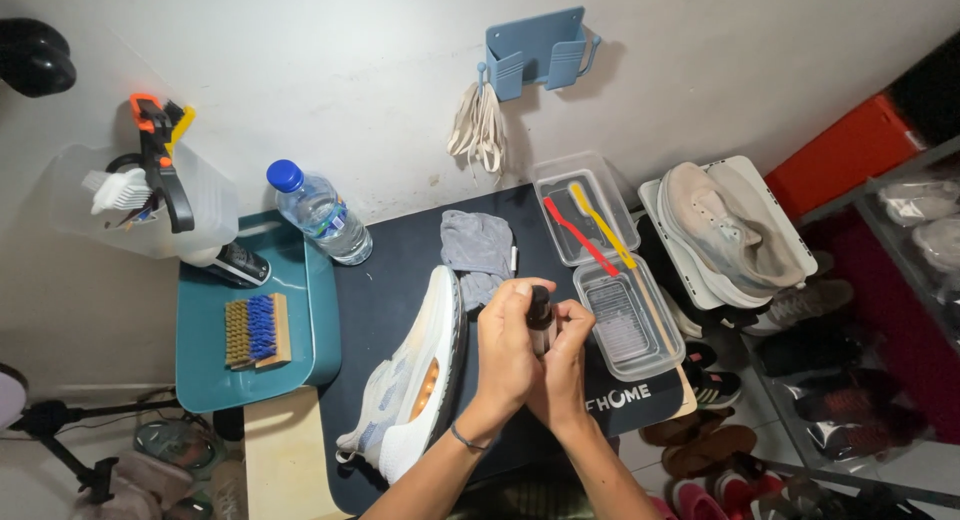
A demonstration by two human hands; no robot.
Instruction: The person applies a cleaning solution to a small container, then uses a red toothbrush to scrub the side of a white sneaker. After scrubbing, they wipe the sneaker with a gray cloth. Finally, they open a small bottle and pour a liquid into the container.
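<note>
Clasping a small dark bottle (541, 315) at mat centre, your left hand (506, 352) and right hand (562, 365) close round it (light, rigid, likely slippery); hold its body. Sneaker (412, 380) lies at nine o'clock.

White-and-grey mesh sneaker with orange side patch (410, 380) on dark navy rubber mat (400, 280). Far: crumpled grey cloth (478, 250), clear plastic bottle with blue cap (320, 215). Right: red toothbrush (578, 236) beside yellow toothbrush (603, 225). Left: teal plastic tray (200, 365), blue-and-tan bristled wooden brush (256, 331).
</note>
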